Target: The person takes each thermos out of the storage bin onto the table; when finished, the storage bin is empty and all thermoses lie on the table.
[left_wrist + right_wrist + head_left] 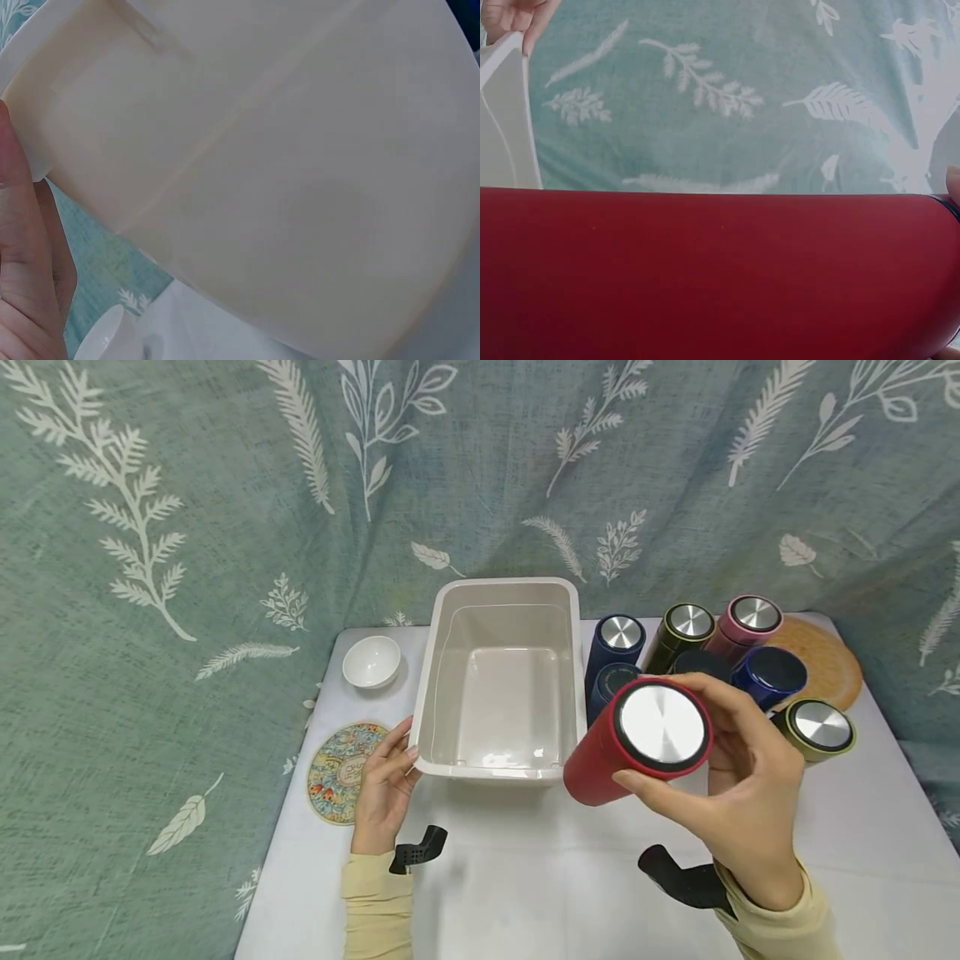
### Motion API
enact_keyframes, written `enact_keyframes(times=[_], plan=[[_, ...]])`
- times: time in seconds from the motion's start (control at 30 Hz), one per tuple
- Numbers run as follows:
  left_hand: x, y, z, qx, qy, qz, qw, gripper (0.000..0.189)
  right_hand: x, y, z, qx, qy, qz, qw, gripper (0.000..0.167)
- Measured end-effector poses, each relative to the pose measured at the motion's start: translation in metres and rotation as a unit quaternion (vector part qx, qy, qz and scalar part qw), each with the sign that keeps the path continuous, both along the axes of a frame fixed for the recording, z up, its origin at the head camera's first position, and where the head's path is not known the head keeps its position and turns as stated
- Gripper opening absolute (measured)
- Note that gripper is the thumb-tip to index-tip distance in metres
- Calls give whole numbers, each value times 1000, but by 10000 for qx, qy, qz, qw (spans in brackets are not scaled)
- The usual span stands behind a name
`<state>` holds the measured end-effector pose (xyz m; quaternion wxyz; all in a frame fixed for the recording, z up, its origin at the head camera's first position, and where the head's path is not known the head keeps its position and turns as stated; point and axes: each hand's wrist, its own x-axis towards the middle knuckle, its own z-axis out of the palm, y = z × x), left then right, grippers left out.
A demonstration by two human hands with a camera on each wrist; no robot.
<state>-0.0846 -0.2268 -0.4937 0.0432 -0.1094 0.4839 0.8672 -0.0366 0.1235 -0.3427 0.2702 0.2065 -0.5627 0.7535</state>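
My right hand (750,793) grips a red thermos flask (596,768) near its silver-topped lid, thumb on the near side and fingers on the far side. The flask is tilted, its lid toward the head camera, beside the bin's near right corner. In the right wrist view the red body (705,277) fills the lower half. My left hand (384,793) pinches the near left corner of an off-white plastic bin (425,693), which has nothing inside. From the left wrist, the bin's outer wall (300,187) takes up most of the view.
Several flasks stand right of the bin, among them a navy one (611,643), a pink one (738,627) and an olive-green one (813,731). A round wooden board (832,656) lies behind them. On the left are a white bowl (372,662) and a patterned round mat (330,777).
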Motion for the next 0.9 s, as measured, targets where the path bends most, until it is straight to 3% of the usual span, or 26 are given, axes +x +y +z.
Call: enact_keyframes(times=[0.23,0.43,0.53,0.63,0.7,0.77,0.9], plan=[[0,1,0,34,16,28,10000,46,12,27,-9,-342,-171,-233,9990,82],[-1,2,0,34,22,31,10000,46,14,43,-24,-62,-528,-743,9958,82],[-1,1,0,23,36,10,10000,46,13,50,-35,699,-1263,-1512,9779,81],[-1,1,0,-6,41,9,10000,46,11,55,-51,1558,-2102,-2129,9414,81],[-1,1,0,-22,56,25,10000,45,8,58,-62,1962,-2515,-2279,9200,81],[0,1,0,-4,56,50,10000,45,4,61,-73,1883,-2705,-2207,9180,80],[1,1,-1,86,67,43,9999,46,-1,64,-90,1388,-2762,-1999,9298,78]])
